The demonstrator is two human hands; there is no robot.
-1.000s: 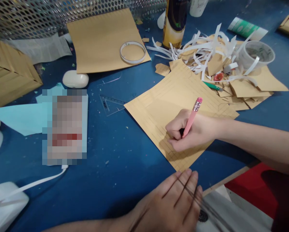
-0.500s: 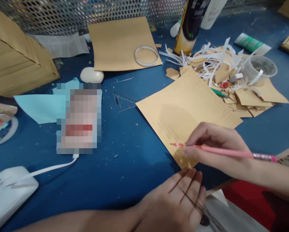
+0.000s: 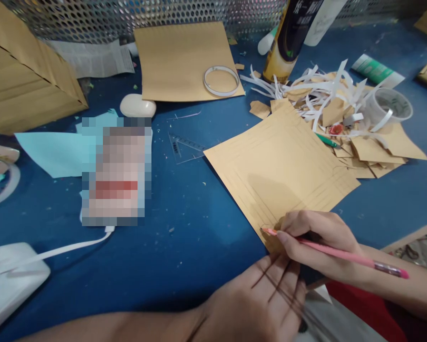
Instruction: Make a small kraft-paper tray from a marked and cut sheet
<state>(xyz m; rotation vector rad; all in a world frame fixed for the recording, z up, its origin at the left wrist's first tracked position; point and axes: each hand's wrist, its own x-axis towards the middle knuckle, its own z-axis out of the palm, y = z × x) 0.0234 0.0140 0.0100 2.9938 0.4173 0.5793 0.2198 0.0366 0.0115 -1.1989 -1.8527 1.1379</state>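
My right hand [image 3: 320, 237] is closed around a pink pencil [image 3: 345, 255], its eraser end pointing right. The pencil's tip is at the left edge of a sheet of brown card [image 3: 281, 161], close to the near corner. Faint pencil lines run along the card's edges. My left hand [image 3: 259, 294] lies at that near corner with its fingers stretched out, fingertips touching or just beneath the card; the contact is partly hidden. A few dark strands of hair hang blurred across the left fingers. A clear set square [image 3: 185, 148] lies beside the card's left corner.
A pixelated phone [image 3: 117, 173] is cabled to a white power bank [image 3: 17, 273]. Behind are another brown card [image 3: 181, 61] with a tape roll [image 3: 221, 80] on it and a dark bottle [image 3: 288, 42]. Paper scraps [image 3: 327, 104] and a green-handled tool [image 3: 327, 140] lie at right.
My right hand has moved down toward the card's near corner, bringing the pencil tip lower along the left edge. My left hand has barely moved. The whole view has shifted slightly.
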